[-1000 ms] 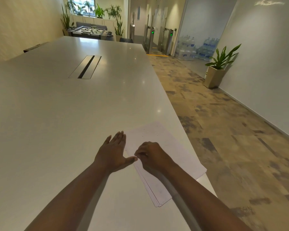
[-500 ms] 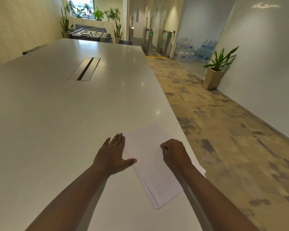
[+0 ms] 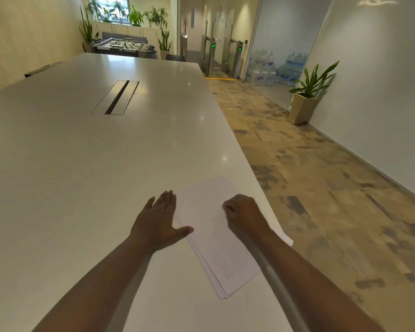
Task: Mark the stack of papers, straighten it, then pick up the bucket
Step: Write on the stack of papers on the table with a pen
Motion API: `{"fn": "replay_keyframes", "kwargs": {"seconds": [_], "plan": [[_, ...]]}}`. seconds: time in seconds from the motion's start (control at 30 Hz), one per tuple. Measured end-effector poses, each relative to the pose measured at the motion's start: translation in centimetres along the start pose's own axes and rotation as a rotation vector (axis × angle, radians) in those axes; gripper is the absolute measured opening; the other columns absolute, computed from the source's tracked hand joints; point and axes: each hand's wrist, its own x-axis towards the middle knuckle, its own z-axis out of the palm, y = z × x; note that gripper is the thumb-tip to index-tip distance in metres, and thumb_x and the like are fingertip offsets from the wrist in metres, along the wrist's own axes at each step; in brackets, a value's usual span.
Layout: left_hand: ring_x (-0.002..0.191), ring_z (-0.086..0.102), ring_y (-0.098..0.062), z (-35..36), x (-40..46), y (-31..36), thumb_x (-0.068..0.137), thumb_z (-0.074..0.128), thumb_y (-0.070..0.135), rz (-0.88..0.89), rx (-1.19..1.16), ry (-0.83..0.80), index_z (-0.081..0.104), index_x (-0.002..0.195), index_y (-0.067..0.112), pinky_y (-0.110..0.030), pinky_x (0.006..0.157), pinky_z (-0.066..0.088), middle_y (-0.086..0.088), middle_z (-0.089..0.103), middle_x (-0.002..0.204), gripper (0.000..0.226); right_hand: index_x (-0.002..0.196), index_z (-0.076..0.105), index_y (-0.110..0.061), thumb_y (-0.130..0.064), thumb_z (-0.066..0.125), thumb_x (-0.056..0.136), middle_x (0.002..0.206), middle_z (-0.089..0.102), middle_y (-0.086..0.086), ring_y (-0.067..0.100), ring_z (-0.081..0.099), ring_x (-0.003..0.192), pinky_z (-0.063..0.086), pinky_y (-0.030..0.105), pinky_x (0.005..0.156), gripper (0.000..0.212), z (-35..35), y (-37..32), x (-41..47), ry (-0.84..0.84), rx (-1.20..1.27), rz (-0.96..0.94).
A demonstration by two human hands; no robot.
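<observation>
A stack of white papers (image 3: 216, 238) lies slightly fanned near the right edge of the long white table (image 3: 82, 164). My left hand (image 3: 159, 221) rests flat against the stack's left edge, fingers straight and thumb tip on the top sheet. On the right part of the top sheet my right hand (image 3: 243, 213) sits with fingers curled into a fist. I see nothing sticking out of it. No bucket is in view.
A cable slot (image 3: 116, 97) is set into the table's middle. The table edge runs just right of the papers, with patterned carpet floor (image 3: 321, 188) beyond. A potted plant (image 3: 307, 97) stands by the right wall, and water bottles (image 3: 273, 65) are stacked further back.
My right hand has slid from beside my left thumb across the top sheet to the stack's right part. The left hand has stayed in place.
</observation>
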Motion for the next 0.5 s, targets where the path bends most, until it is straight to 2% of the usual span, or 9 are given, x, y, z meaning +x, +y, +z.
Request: {"fn": "replay_keyframes", "kwargs": {"seconds": [0.03, 0.1, 0.17, 0.23, 0.27, 0.3, 0.37, 0.43, 0.5], "plan": [[0.151, -0.007, -0.011, 0.0, 0.1, 0.0, 0.059, -0.005, 0.098, 0.001, 0.004, 0.003, 0.001, 0.157, 0.01, -0.037, 0.124, 0.0, -0.003, -0.003, 0.165, 0.132, 0.053, 0.043, -0.014, -0.002, 0.054, 0.083, 0.053, 0.041, 0.001, 0.01, 0.041, 0.058, 0.032, 0.031, 0.058, 0.034, 0.7, -1.2, -0.5, -0.064, 0.031, -0.048], [0.151, -0.006, -0.011, -0.1, 0.0, 0.0, 0.056, -0.008, 0.098, 0.002, 0.007, 0.006, 0.002, 0.157, 0.009, -0.038, 0.124, 0.001, -0.004, -0.003, 0.165, 0.134, 0.07, 0.068, -0.006, -0.009, 0.057, 0.09, 0.071, 0.066, 0.004, 0.011, 0.057, 0.074, 0.047, 0.029, 0.069, 0.023, 1.9, -1.8, -1.4, -0.128, 0.081, -0.117], [0.151, -0.006, -0.011, 0.0, 0.0, 0.0, 0.056, -0.009, 0.097, 0.004, -0.003, 0.011, 0.002, 0.157, 0.009, -0.037, 0.124, 0.0, -0.004, -0.002, 0.165, 0.135, 0.077, 0.073, -0.005, -0.01, 0.06, 0.09, 0.079, 0.072, 0.006, 0.015, 0.061, 0.08, 0.05, 0.03, 0.074, 0.02, 1.7, -0.3, -1.2, -0.074, 0.094, -0.072], [0.151, -0.006, -0.011, 0.1, 0.0, -0.1, 0.057, -0.007, 0.097, 0.004, -0.012, 0.009, 0.002, 0.157, 0.009, -0.037, 0.124, 0.0, -0.003, -0.002, 0.165, 0.133, 0.06, 0.062, -0.007, -0.003, 0.059, 0.085, 0.062, 0.06, 0.005, 0.018, 0.054, 0.068, 0.042, 0.033, 0.063, 0.025, 0.8, 1.9, -0.5, -0.019, 0.037, 0.05], [0.151, -0.007, -0.01, 0.1, 0.0, -0.2, 0.059, -0.006, 0.097, 0.004, -0.011, 0.007, 0.002, 0.157, 0.009, -0.037, 0.124, 0.0, -0.003, -0.002, 0.165, 0.132, 0.052, 0.045, -0.01, 0.002, 0.056, 0.078, 0.053, 0.045, 0.002, 0.018, 0.044, 0.059, 0.033, 0.034, 0.055, 0.032, 0.2, 2.8, 0.0, 0.013, 0.006, 0.105], [0.151, -0.007, -0.01, 0.1, 0.1, -0.1, 0.06, -0.004, 0.097, 0.004, -0.008, 0.005, 0.002, 0.157, 0.009, -0.037, 0.124, 0.0, -0.003, -0.003, 0.165, 0.131, 0.051, 0.03, -0.014, 0.006, 0.053, 0.072, 0.051, 0.029, -0.001, 0.019, 0.034, 0.055, 0.023, 0.034, 0.052, 0.037, -0.2, 3.2, 0.4, 0.03, -0.03, 0.128], [0.151, -0.007, -0.01, 0.1, 0.1, -0.2, 0.062, -0.003, 0.096, 0.002, -0.001, 0.004, 0.002, 0.157, 0.01, -0.037, 0.124, 0.0, -0.003, -0.003, 0.165, 0.129, 0.055, 0.021, -0.016, 0.006, 0.052, 0.067, 0.053, 0.016, -0.001, 0.019, 0.028, 0.054, 0.019, 0.035, 0.052, 0.04, -0.5, 2.5, 0.9, 0.028, -0.075, 0.088], [0.151, -0.006, -0.011, 0.1, 0.1, -0.1, 0.061, -0.004, 0.097, 0.004, 0.002, 0.005, 0.002, 0.157, 0.009, -0.038, 0.124, 0.001, -0.003, -0.002, 0.165, 0.13, 0.051, 0.036, -0.014, 0.003, 0.054, 0.075, 0.05, 0.031, 0.003, 0.016, 0.038, 0.056, 0.032, 0.036, 0.054, 0.035, 0.1, 0.9, 0.4, -0.007, -0.009, 0.013], [0.152, -0.005, -0.011, 0.1, 0.1, -0.1, 0.061, -0.001, 0.097, 0.005, 0.004, 0.012, 0.003, 0.157, 0.009, -0.038, 0.124, 0.001, -0.004, -0.001, 0.165, 0.13, 0.064, 0.067, -0.009, -0.004, 0.059, 0.086, 0.065, 0.063, 0.004, 0.012, 0.056, 0.071, 0.048, 0.03, 0.068, 0.024, 1.0, 0.0, -0.6, -0.065, 0.078, -0.07]]}}
